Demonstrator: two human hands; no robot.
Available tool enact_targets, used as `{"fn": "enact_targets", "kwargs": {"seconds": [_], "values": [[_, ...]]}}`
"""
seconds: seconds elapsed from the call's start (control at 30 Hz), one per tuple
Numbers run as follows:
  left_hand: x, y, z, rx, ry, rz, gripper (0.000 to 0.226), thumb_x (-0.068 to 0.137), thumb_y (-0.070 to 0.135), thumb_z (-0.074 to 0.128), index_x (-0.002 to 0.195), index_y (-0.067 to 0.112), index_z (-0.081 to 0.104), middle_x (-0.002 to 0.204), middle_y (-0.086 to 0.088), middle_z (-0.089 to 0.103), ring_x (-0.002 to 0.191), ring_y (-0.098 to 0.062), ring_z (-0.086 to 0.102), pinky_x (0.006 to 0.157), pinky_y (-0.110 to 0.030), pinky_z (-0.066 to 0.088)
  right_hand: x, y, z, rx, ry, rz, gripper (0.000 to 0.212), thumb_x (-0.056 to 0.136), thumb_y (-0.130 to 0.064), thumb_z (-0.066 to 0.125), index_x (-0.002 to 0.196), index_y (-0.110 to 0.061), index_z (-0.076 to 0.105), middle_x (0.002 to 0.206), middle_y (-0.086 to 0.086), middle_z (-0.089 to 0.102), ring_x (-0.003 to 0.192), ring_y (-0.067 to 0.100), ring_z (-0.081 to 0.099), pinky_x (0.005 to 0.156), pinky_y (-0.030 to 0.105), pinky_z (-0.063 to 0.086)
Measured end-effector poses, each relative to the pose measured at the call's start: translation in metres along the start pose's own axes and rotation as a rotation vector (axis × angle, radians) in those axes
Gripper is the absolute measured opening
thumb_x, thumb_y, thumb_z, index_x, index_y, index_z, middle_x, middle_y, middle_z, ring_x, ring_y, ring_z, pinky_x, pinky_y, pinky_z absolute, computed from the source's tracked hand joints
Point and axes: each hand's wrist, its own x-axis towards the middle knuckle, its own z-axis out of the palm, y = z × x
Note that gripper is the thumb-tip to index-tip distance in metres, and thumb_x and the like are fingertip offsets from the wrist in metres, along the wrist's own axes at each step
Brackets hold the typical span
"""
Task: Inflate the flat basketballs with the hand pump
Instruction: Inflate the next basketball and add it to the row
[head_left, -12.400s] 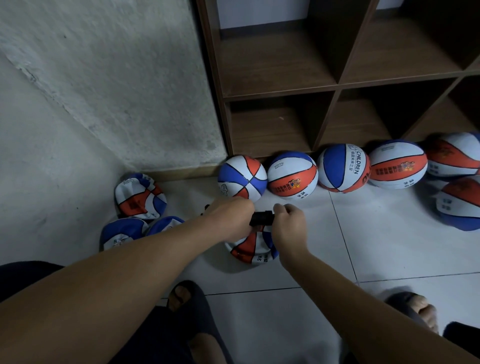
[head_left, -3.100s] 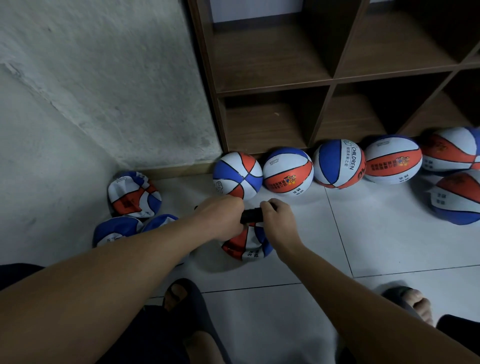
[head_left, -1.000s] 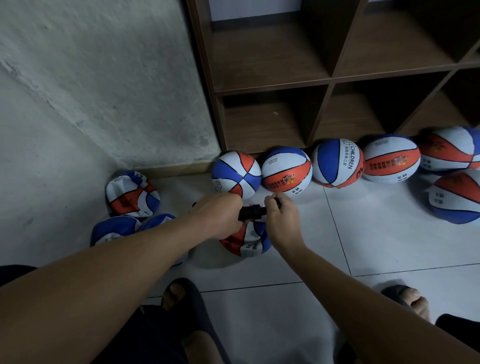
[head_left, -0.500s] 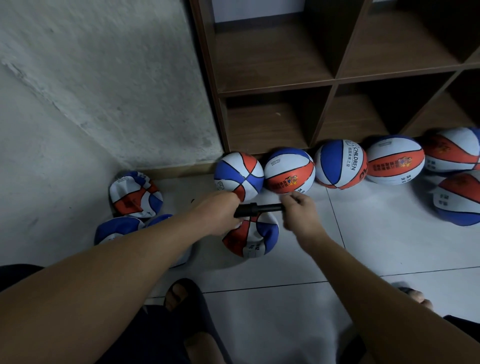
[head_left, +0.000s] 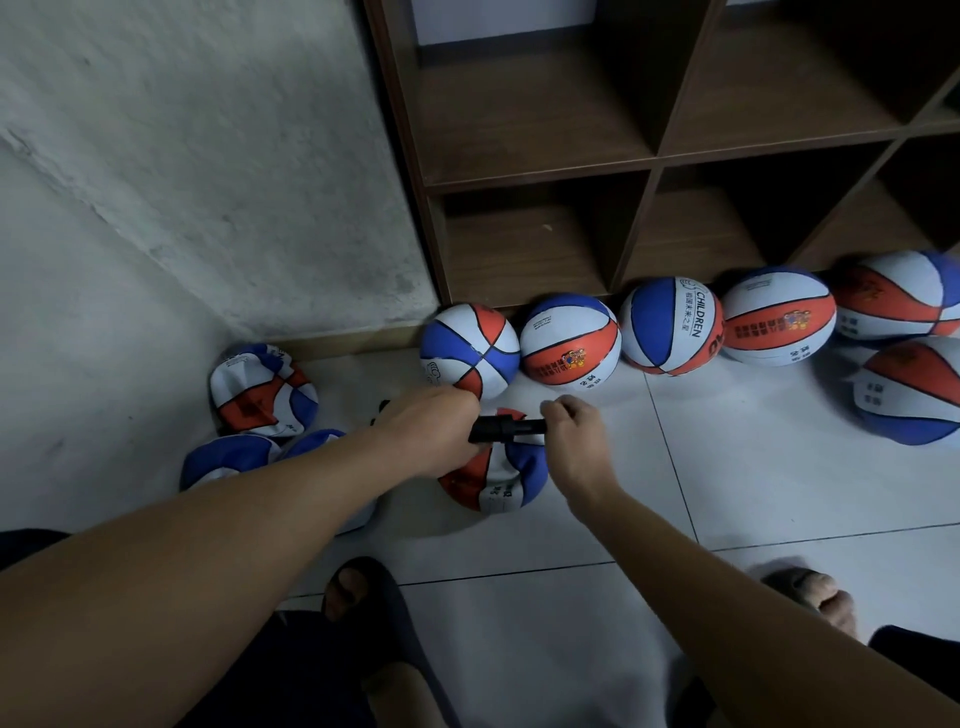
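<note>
A black hand pump (head_left: 506, 430) lies level between my hands, just above a partly filled red, white and blue basketball (head_left: 496, 478) on the floor tiles. My left hand (head_left: 431, 431) is closed around the pump's left part. My right hand (head_left: 574, 441) grips its right end. Where the pump meets the ball is hidden by my hands. Three flat basketballs lie at the left: one crumpled by the wall (head_left: 262, 389) and two by my left forearm (head_left: 228, 460).
Several round inflated basketballs (head_left: 569, 340) line the foot of a brown wooden cubby shelf (head_left: 649, 161), with more at the right edge (head_left: 909, 397). A rough concrete wall (head_left: 208, 182) closes the left side. My sandalled feet (head_left: 363, 592) rest on the white tiles near the bottom.
My right hand has slid back toward the left hand since half a second ago, shortening the visible pump. One second ago it was also close in. The ball stays in place.
</note>
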Motion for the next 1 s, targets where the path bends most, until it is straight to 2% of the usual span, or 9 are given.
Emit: {"fn": "enact_targets", "kwargs": {"seconds": [0.1, 0.17, 0.27, 0.4, 0.5, 0.6, 0.7, 0.83, 1.0], "values": [[-0.004, 0.005, -0.001, -0.015, -0.013, -0.003, 0.022, 0.095, 0.037, 0.068, 0.079, 0.024, 0.062, 0.073, 0.001, 0.065, 0.063, -0.021, 0.064, 0.057, -0.036, 0.054, -0.008, -0.002, 0.014, 0.020, -0.039, 0.000, 0.028, 0.107, -0.018, 0.053, 0.087, 0.000, 0.059, 0.069, 0.006, 0.051, 0.052, 0.008, 0.045, 0.050, 0.025, 0.038], [-0.007, 0.009, -0.002, -0.036, -0.022, -0.004, 0.026, 0.097, 0.039, 0.068, 0.077, 0.024, 0.060, 0.072, 0.001, 0.065, 0.062, -0.021, 0.064, 0.054, -0.034, 0.050, -0.010, -0.001, 0.020, 0.008, -0.053, -0.012, 0.028, 0.108, -0.021, 0.053, 0.093, 0.002, 0.061, 0.073, 0.007, 0.055, 0.056, 0.009, 0.047, 0.052, 0.024, 0.038], [-0.009, 0.011, -0.003, -0.043, -0.031, -0.005, 0.025, 0.098, 0.042, 0.069, 0.081, 0.024, 0.062, 0.074, 0.000, 0.066, 0.063, -0.021, 0.064, 0.053, -0.032, 0.045, -0.008, 0.001, 0.022, -0.002, -0.049, -0.025, 0.027, 0.107, -0.020, 0.053, 0.093, 0.002, 0.062, 0.075, 0.009, 0.056, 0.062, 0.013, 0.049, 0.055, 0.027, 0.040], [-0.008, 0.011, -0.003, -0.050, -0.010, 0.010, 0.027, 0.099, 0.042, 0.068, 0.080, 0.024, 0.061, 0.073, 0.000, 0.065, 0.061, -0.021, 0.063, 0.053, -0.033, 0.045, -0.005, -0.003, 0.017, 0.002, -0.062, -0.045, 0.027, 0.108, -0.016, 0.053, 0.090, 0.004, 0.059, 0.072, 0.009, 0.052, 0.049, 0.003, 0.045, 0.045, 0.017, 0.035], [-0.005, 0.011, -0.003, -0.071, -0.009, 0.014, 0.027, 0.098, 0.040, 0.067, 0.078, 0.023, 0.060, 0.072, -0.001, 0.065, 0.062, -0.022, 0.064, 0.057, -0.036, 0.053, 0.000, -0.005, 0.010, -0.007, -0.118, -0.077, 0.029, 0.109, -0.019, 0.054, 0.086, -0.002, 0.057, 0.069, 0.005, 0.050, 0.051, 0.003, 0.044, 0.051, 0.020, 0.039], [0.000, 0.002, -0.003, -0.133, -0.013, -0.026, 0.027, 0.094, 0.039, 0.069, 0.075, 0.021, 0.061, 0.071, -0.001, 0.065, 0.063, -0.023, 0.065, 0.061, -0.041, 0.059, 0.013, -0.002, -0.005, -0.030, -0.166, -0.101, 0.030, 0.108, -0.026, 0.055, 0.085, -0.007, 0.058, 0.068, 0.002, 0.051, 0.061, 0.014, 0.046, 0.059, 0.032, 0.040], [0.003, -0.015, -0.005, -0.176, -0.036, -0.050, 0.029, 0.092, 0.041, 0.075, 0.074, 0.021, 0.064, 0.069, 0.000, 0.065, 0.062, -0.020, 0.067, 0.060, -0.039, 0.060, 0.032, 0.003, -0.037, 0.046, -0.075, -0.015, 0.027, 0.105, -0.026, 0.055, 0.079, -0.018, 0.056, 0.064, -0.001, 0.047, 0.060, 0.019, 0.040, 0.056, 0.033, 0.033], [0.001, -0.014, -0.004, -0.171, -0.048, -0.031, 0.032, 0.097, 0.038, 0.075, 0.076, 0.016, 0.064, 0.069, -0.001, 0.061, 0.061, -0.020, 0.062, 0.056, -0.033, 0.047, 0.045, 0.007, -0.059, 0.114, -0.054, 0.143, 0.025, 0.108, -0.020, 0.053, 0.084, -0.012, 0.053, 0.064, 0.004, 0.039, 0.053, 0.018, 0.032, 0.049, 0.030, 0.025], [0.000, -0.002, -0.005, -0.059, 0.000, -0.037, 0.028, 0.097, 0.037, 0.068, 0.076, 0.021, 0.060, 0.071, -0.001, 0.064, 0.061, -0.022, 0.065, 0.056, -0.036, 0.053, 0.034, 0.003, -0.029, 0.127, 0.133, 0.221, 0.022, 0.098, -0.019, 0.055, 0.077, -0.012, 0.053, 0.067, 0.006, 0.041, 0.062, 0.023, 0.037, 0.056, 0.038, 0.032]]}}
